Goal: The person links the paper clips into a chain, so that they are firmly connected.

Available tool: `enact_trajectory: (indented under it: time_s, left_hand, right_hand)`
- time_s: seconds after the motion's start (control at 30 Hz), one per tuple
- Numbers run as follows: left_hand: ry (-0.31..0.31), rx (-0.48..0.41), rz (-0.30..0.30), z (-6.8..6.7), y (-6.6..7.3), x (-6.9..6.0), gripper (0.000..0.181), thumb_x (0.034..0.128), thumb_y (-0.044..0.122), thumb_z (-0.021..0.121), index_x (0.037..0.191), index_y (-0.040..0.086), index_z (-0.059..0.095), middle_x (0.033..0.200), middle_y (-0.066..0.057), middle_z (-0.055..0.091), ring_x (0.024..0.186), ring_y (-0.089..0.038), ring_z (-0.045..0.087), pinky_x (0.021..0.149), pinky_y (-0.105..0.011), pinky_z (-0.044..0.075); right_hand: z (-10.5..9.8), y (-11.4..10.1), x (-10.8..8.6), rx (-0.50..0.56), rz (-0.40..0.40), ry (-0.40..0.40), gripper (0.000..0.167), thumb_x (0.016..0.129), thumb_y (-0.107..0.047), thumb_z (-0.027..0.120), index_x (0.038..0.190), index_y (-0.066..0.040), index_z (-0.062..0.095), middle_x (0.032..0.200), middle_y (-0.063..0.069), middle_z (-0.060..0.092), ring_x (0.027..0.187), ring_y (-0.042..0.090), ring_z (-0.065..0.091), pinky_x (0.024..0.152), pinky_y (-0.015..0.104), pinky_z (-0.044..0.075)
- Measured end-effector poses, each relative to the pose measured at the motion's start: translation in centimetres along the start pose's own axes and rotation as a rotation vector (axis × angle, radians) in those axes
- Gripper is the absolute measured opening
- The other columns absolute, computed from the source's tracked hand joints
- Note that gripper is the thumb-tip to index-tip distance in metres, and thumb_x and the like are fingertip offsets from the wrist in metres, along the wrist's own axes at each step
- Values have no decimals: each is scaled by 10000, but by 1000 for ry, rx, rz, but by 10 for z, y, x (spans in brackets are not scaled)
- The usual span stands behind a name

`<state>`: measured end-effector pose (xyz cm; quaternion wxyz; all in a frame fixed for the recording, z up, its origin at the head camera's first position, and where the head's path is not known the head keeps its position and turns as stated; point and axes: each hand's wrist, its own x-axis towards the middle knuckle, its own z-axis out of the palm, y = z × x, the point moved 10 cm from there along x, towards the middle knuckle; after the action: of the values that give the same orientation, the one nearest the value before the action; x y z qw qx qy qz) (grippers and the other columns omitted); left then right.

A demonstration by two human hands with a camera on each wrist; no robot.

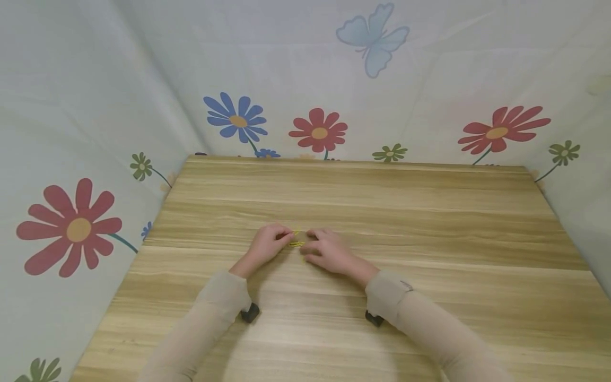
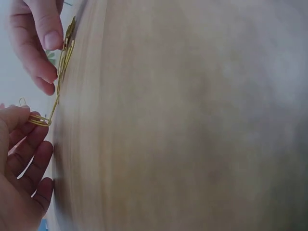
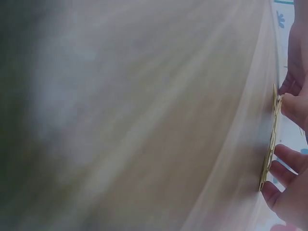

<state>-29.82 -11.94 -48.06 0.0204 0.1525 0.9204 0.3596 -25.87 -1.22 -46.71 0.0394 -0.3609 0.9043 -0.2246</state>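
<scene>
My left hand pinches a yellow paper clip between thumb and fingers, just above the wooden table. That clip hooks onto a chain of yellow paper clips, which in the left wrist view runs up toward the other hand. Opposite, my right hand hovers low over the right end of the chain, its fingers loosely bent and spread. In the right wrist view its fingertips are at the chain; whether they press on it I cannot tell. Part of the chain is hidden behind the right fingers.
The wooden table stretches around both hands. White cloth walls printed with flowers and a butterfly stand behind it and at both sides. Dark wrist devices sit under the beige sleeves.
</scene>
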Motion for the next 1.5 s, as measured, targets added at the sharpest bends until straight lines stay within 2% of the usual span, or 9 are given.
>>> enact_trajectory:
  time_s: [0.23,0.5,0.73,0.97,1.1,1.23,1.33,1.5]
  left_hand:
    - [19,-13,19,-1,2,-1,182,848,239,586,901,96,686,931,-44,667,896,-202,611,784,-362,481]
    - [8,-11,15,1,2,-1,181,847,241,587,901,99,685,946,-48,668,912,-202,609,799,-360,477]
    - [4,-15,-3,1,1,-2,189,845,265,588,896,111,687,934,-35,665,898,-189,603,790,-353,475]
    - [9,-4,3,0,3,-2,184,846,264,587,889,116,686,937,-31,666,907,-189,604,800,-361,471]
    - [7,-12,8,-1,6,-2,179,846,260,587,881,115,685,938,-33,667,913,-192,606,808,-364,472]
    - [-1,-15,14,-1,10,-2,180,849,252,583,883,106,683,937,-39,666,906,-194,606,803,-365,474]
    - [-7,-18,11,-2,13,-2,187,853,251,578,893,100,680,942,-47,667,910,-200,605,807,-369,471]
    - [-26,-33,4,-1,19,-1,211,860,267,564,919,96,673,948,-51,669,904,-193,607,803,-355,476]
  right_hand:
    - [3,-1,2,-56,6,-6,212,832,-286,600,1018,-214,672,1271,106,496,1159,278,429,928,493,346]
    - [2,0,2,-15,39,9,160,809,-248,629,945,-190,691,1260,103,508,1146,268,436,936,500,338]
    - [-1,-3,2,-19,35,45,94,775,-206,664,857,-170,694,1233,117,532,1122,283,462,918,510,354]
    - [1,-3,3,-62,72,12,30,796,-187,641,788,-162,656,1259,114,508,1147,281,445,922,502,348]
    - [2,-2,2,-68,73,12,98,798,-185,639,712,-167,594,1267,108,500,1156,279,440,925,491,349]
    - [-1,-2,-3,-30,54,39,139,798,-185,638,693,-170,549,1256,134,505,1159,300,446,950,471,342]
    - [-8,-2,-8,42,50,76,117,790,-161,641,718,-152,550,1219,155,527,1136,319,458,953,451,348]
    - [-22,3,-15,143,77,116,54,785,-108,623,769,-122,573,976,61,593,946,225,516,837,360,423]
